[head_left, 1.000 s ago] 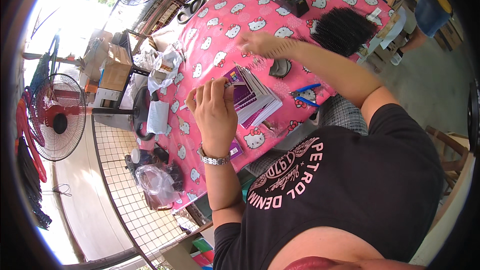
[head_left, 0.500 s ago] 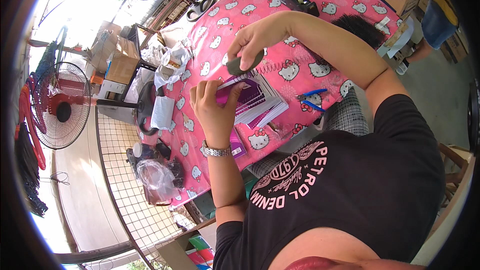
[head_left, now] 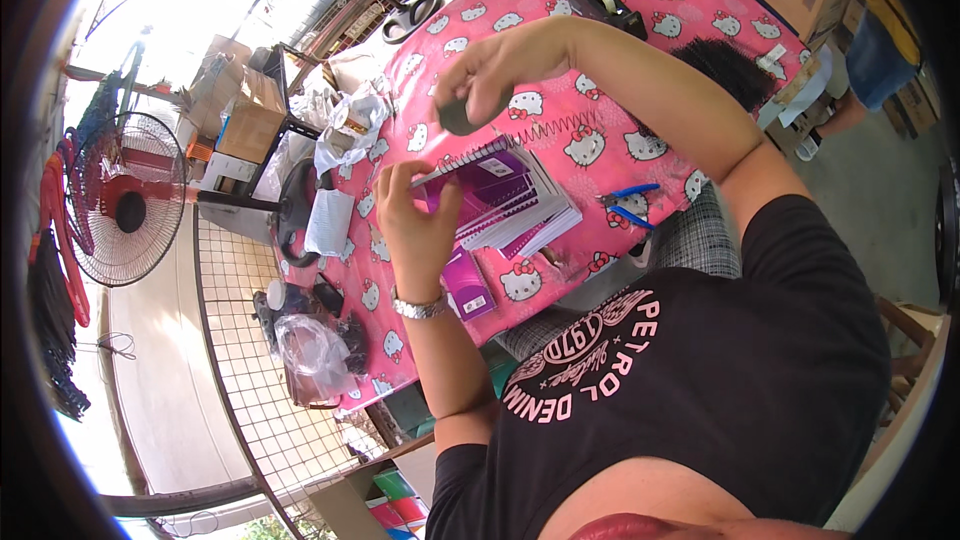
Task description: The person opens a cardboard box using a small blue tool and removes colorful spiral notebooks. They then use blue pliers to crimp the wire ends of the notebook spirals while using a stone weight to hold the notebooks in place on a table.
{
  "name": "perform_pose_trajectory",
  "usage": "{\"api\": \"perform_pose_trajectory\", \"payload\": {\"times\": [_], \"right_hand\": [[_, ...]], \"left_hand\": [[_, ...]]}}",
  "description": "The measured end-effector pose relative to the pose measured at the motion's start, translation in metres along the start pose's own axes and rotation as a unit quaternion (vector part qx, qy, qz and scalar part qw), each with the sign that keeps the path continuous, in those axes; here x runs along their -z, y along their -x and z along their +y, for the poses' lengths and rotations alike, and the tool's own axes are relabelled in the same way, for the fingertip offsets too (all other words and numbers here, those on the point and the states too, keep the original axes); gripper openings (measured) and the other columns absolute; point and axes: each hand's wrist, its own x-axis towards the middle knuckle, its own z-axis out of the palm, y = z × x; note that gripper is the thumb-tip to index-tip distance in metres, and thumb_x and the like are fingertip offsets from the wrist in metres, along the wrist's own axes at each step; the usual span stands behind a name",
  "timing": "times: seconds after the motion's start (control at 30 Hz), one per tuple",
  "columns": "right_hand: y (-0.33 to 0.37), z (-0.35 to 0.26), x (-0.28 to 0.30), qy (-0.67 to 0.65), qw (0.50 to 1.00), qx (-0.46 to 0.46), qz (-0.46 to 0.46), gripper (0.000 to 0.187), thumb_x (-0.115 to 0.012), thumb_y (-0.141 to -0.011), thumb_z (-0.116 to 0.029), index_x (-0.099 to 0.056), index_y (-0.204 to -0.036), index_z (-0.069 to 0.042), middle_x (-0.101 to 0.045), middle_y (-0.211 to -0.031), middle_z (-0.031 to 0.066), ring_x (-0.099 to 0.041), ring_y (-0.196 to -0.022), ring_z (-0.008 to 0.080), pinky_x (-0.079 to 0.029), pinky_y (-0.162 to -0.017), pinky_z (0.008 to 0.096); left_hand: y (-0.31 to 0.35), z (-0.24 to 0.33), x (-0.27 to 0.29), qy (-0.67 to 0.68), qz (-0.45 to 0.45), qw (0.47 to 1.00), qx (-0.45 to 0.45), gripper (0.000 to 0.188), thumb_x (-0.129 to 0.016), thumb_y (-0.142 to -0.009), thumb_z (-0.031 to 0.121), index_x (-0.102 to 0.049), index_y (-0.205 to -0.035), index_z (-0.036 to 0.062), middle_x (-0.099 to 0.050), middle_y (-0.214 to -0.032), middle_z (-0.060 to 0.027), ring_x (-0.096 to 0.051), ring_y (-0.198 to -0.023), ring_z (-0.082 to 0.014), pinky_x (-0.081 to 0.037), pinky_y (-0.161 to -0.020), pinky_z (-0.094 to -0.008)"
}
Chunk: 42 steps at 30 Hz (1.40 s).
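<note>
My left hand (head_left: 412, 225) grips the left end of a purple-covered notebook (head_left: 505, 190), its thumb on the cover and fingers over the top edge. A thin dark spiral wire (head_left: 555, 128) runs through the holes along that edge, and its loose end sticks out to the right over the tablecloth. Above the notebook, my right hand (head_left: 490, 75) is closed around a dark green oval pad (head_left: 462, 118), apart from the wire. More purple notebooks lie underneath, and a small purple booklet (head_left: 468, 285) rests near my left wrist.
Blue-handled pliers (head_left: 632, 205) lie right of the notebooks on the pink tablecloth (head_left: 520, 280). A tape dispenser (head_left: 608, 8) and a bundle of black wire-like strands (head_left: 728, 70) are farther back. Crumpled plastic bags (head_left: 350, 125) and a fan base (head_left: 298, 210) stand left.
My right hand has moved left and up off the wire with the pad. My left hand has shifted slightly left and down, still on the notebook.
</note>
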Motion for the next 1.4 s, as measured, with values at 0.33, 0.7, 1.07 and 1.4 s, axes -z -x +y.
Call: {"api": "perform_pose_trajectory", "payload": {"times": [0.33, 0.7, 1.07, 1.4], "right_hand": [[-0.033, -0.003, 0.001, 0.149, 0.971, -0.102, -0.158, 0.062, -0.07, -0.083, -0.028, -0.051, -0.133, 0.004, -0.061, -0.12, 0.0091, -0.057, -0.108, 0.0127, -0.042, -0.096, 0.0266], [-0.017, 0.115, 0.008, 0.309, 0.906, -0.216, 0.191, 0.04, -0.073, -0.078, -0.046, -0.072, -0.095, -0.01, -0.068, -0.101, 0.0092, -0.062, -0.095, 0.019, -0.047, -0.088, 0.0322], [0.166, 0.258, -0.163, 0.497, 0.788, -0.203, 0.301, 0.07, -0.07, -0.08, -0.035, -0.044, -0.138, -0.007, -0.045, -0.139, 0.0184, -0.04, -0.13, 0.0365, -0.031, -0.108, 0.0492], [0.07, 0.045, -0.146, 0.375, 0.815, 0.183, 0.401, 0.053, -0.074, -0.078, -0.019, -0.057, -0.127, -0.006, -0.058, -0.116, 0.0118, -0.056, -0.104, 0.0305, -0.042, -0.095, 0.0425]], "left_hand": [[-0.001, -0.006, 0.004, 0.108, -0.077, 0.981, 0.142, 0.023, -0.075, -0.081, 0.012, -0.06, -0.095, 0.0006, -0.061, -0.08, -0.0042, -0.051, -0.059, -0.0095, -0.04, -0.052, -0.0235], [0.001, -0.021, 0.003, 0.204, -0.064, 0.96, 0.18, 0.015, -0.067, -0.088, 0.007, -0.058, -0.097, 0.0002, -0.062, -0.078, -0.0016, -0.056, -0.061, -0.0058, -0.046, -0.054, -0.0206], [0.015, -0.007, -0.011, 0.273, 0.029, 0.939, 0.209, 0.023, -0.06, -0.096, 0.014, -0.056, -0.111, -0.0036, -0.058, -0.079, -0.0028, -0.064, -0.064, -0.0098, -0.05, -0.053, -0.0213], [0.03, -0.027, -0.011, 0.217, 0.019, 0.952, 0.216, 0.013, -0.057, -0.097, 0.009, -0.057, -0.102, -0.0025, -0.061, -0.081, -0.006, -0.068, -0.069, -0.0138, -0.052, -0.054, -0.0235]]}}
